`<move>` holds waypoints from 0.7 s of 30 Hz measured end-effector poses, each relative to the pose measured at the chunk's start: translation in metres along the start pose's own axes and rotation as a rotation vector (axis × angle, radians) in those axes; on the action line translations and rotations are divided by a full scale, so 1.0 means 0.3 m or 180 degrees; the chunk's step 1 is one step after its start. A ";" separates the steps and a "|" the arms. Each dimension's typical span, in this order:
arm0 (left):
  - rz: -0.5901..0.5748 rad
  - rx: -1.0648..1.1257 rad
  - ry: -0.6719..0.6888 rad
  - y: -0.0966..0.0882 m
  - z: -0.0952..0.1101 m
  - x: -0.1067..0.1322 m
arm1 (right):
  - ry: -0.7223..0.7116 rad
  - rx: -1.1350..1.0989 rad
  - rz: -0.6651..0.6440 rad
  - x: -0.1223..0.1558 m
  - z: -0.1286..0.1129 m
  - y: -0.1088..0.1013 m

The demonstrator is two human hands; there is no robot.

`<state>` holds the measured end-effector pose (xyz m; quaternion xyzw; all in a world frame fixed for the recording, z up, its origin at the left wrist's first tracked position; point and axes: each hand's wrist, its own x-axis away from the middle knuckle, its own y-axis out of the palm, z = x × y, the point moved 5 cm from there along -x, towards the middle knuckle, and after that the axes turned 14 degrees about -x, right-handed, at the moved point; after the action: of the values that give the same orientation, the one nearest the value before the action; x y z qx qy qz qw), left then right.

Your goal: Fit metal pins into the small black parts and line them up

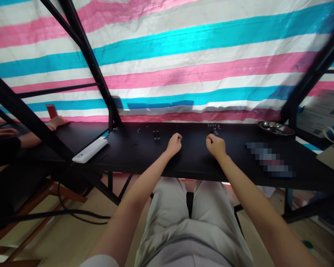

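Observation:
My left hand (174,144) rests at the middle of the black table (193,159), fingers curled closed. Whatever it may hold is hidden. To its left, two small dark cylinders with light ends (156,135) stand side by side. My right hand (216,146) is also closed, thumb against the curled fingers, and its contents cannot be made out. Just beyond it lie several tiny pale pieces (212,125) in a loose row, with a few small grey bits (216,132) nearer the knuckles. The two hands are apart.
A white elongated case (90,150) lies at the left by a black metal post (100,83). To the right are a shiny metal dish (276,128) and a blurred-out flat item (270,160). Striped sheeting (200,40) hangs behind. Another person's hand (57,121) is at far left.

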<state>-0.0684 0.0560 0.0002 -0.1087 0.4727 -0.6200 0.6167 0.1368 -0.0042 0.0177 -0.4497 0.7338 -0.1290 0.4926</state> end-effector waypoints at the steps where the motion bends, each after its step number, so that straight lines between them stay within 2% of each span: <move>1: -0.0037 0.0192 0.0043 0.013 0.013 0.006 | -0.0181 -0.0049 -0.0139 0.004 -0.016 0.013; 4: -0.0206 0.0727 0.0094 0.037 0.038 0.029 | -0.0638 -0.0127 -0.0587 0.014 -0.053 0.056; 7: -0.0380 0.1295 -0.0050 0.036 0.045 0.047 | -0.0864 -0.0090 -0.0967 0.026 -0.071 0.098; 13: -0.0853 0.2793 -0.0511 0.035 0.052 0.063 | -0.1240 -0.0101 -0.1359 0.058 -0.110 0.145; 18: -0.1156 0.3193 -0.0436 0.033 0.076 0.071 | -0.1370 -0.0004 -0.1307 0.062 -0.117 0.149; 21: -0.0950 0.2802 -0.0321 0.026 0.079 0.073 | -0.1336 0.0039 -0.1031 0.051 -0.105 0.138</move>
<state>-0.0509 0.0279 -0.0028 0.0665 0.1132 -0.8374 0.5305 0.0867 -0.0010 -0.0026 -0.5751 0.5333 -0.1145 0.6097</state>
